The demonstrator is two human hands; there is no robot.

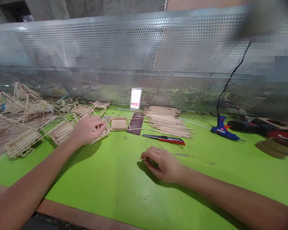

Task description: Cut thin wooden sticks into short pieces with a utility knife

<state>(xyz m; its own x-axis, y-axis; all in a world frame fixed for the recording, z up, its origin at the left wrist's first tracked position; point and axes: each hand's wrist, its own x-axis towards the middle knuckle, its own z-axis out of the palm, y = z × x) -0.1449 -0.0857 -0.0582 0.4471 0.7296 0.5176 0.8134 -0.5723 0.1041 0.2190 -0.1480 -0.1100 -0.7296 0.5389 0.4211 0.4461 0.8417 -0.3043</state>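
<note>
My left hand (86,130) lies over a small frame of glued wooden sticks (101,135), its fingers on the frame's top; whether it grips the frame is hidden. My right hand (163,164) rests on the bright green tabletop (110,198), pinching a thin wooden stick (143,158) between thumb and fingers. Between my hands lies a red and black utility knife (164,139). Beyond it is a loose pile of wooden sticks (166,121). A square stick panel (118,124) sits beside a dark mat (135,123).
Several stick-built models (21,142) crowd the left side. A blue glue gun (223,129) with a black cable (230,76) lies on the right, near dark power tools (254,126) and a brown roll (276,147). A perforated metal sheet (134,54) stands along the back.
</note>
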